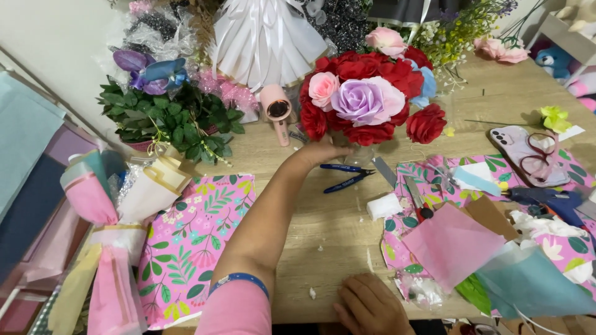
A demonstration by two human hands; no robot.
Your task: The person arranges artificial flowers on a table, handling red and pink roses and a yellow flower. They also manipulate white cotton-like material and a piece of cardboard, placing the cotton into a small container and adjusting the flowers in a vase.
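One bouquet (366,99) stands just beyond my left hand (320,152), which reaches across the table (329,236) and closes round the base under the blooms; I can't see how tight my fingers sit, since the flowers hide them. I count two pink roses, one lilac rose at the front and a ring of red ones, too bunched to number. My right hand (369,307) lies flat on the table near my body, fingers loosely curled, holding nothing. One pair of blue-handled pliers (344,175) lies just right of my left wrist, and one small pink dryer (277,111) stands just left of those fingers. One white foam block (383,206) sits between my two hands. Two sheets of pink floral paper lie flat, one (192,242) left of my forearm, one (447,180) to its right. Farther right lie one phone (518,152) and one blue glue gun (546,198).
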